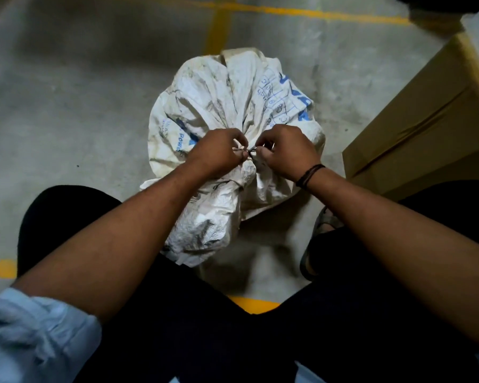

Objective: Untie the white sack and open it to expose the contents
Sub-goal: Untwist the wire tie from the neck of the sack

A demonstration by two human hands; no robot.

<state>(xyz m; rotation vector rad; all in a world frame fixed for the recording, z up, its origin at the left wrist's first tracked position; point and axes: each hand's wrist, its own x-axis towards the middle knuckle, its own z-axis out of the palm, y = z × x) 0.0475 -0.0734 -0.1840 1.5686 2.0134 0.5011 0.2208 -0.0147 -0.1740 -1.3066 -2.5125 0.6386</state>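
Note:
A white woven sack (227, 98) with blue print stands on the concrete floor in the middle of the head view. Its neck is gathered and bound by a thin tie (246, 153), and the loose mouth flops toward me below the knot. My left hand (216, 152) pinches the tie from the left. From the right, my right hand (286, 150), with a dark band on its wrist, pinches the same tie. The two sets of fingertips meet at the knot. The sack's contents are hidden.
A brown cardboard box (426, 120) stands close at the right of the sack. Yellow painted lines (288, 11) cross the grey floor behind it. My dark-trousered legs flank the sack, and a sandalled foot (320, 230) rests by its right side.

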